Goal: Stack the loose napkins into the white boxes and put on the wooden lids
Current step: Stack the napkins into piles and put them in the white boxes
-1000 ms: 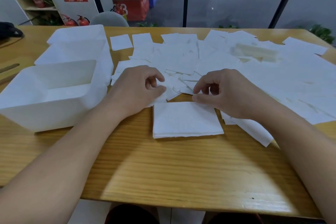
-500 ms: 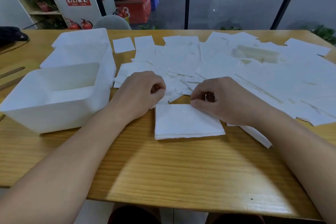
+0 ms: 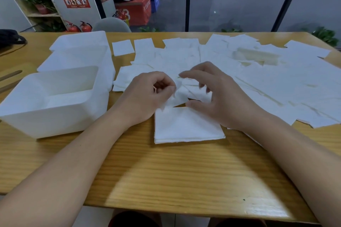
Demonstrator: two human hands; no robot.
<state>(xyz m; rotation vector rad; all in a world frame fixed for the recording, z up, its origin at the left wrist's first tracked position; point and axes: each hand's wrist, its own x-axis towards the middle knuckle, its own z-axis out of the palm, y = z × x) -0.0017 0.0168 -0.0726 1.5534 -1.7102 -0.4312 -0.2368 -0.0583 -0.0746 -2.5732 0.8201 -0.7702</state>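
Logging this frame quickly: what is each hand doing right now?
Left hand: pinches a loose white paper napkin.
Right hand: open, fingers spread above the napkins, holding nothing.

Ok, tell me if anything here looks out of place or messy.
The loose napkins lie scattered and overlapping at all angles across the table, some partly covering a box-like shape. Only the stack by the hands is squared up.

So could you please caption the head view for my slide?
Left hand pinches a loose napkin above the napkin stack; right hand hovers open beside white boxes.
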